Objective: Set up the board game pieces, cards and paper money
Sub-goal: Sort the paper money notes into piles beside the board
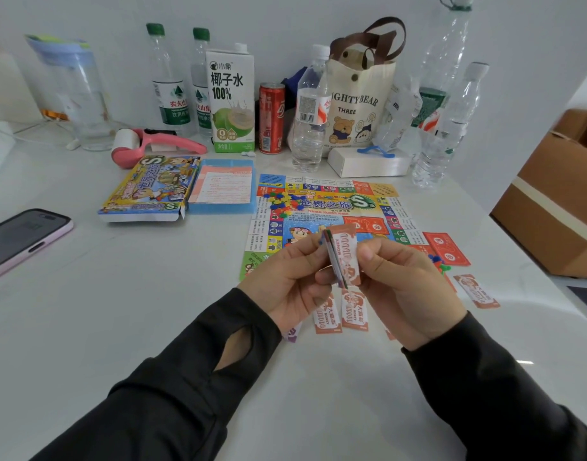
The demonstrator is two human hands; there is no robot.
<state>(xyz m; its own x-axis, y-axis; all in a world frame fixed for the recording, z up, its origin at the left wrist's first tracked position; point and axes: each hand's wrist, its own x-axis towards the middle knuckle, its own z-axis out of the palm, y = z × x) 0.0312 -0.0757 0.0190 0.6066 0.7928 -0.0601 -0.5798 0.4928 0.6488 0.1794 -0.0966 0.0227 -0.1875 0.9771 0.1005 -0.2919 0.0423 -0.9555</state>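
Where the hands meet: near the middle, raised off the tabletop [152, 311] over the near edge of the game board [398, 207].
Left hand [295, 277]: one; fingers and thumb pinch the left side of the stack of paper money [343, 257].
Right hand [401, 284]: one; thumb and fingers pinch the front orange-brown bill of the same stack.
Stack of paper money: one, held on edge between both hands, with mixed colours along its edge.
Loose bills: three orange-brown ones lie flat, a pair [340, 314] side by side just nearer than the hands and a single bill [477, 291] to the right; other scraps under the wrists are too hidden to count.
Red cards [446, 247]: one pile at the board's right near corner.
Plastic pieces [282, 199]: one mixed-colour heap on the board's far left part.
Game box [149, 188]: one, left of the board, with one blue tray [224, 206] just to its right.
Far row: five clear plastic bottles [310, 111], one coconut water carton [230, 101], one red can [271, 118], one tote bag [358, 104], one pitcher [76, 94].
Left side: one pink lint roller [159, 148], one phone [19, 241].
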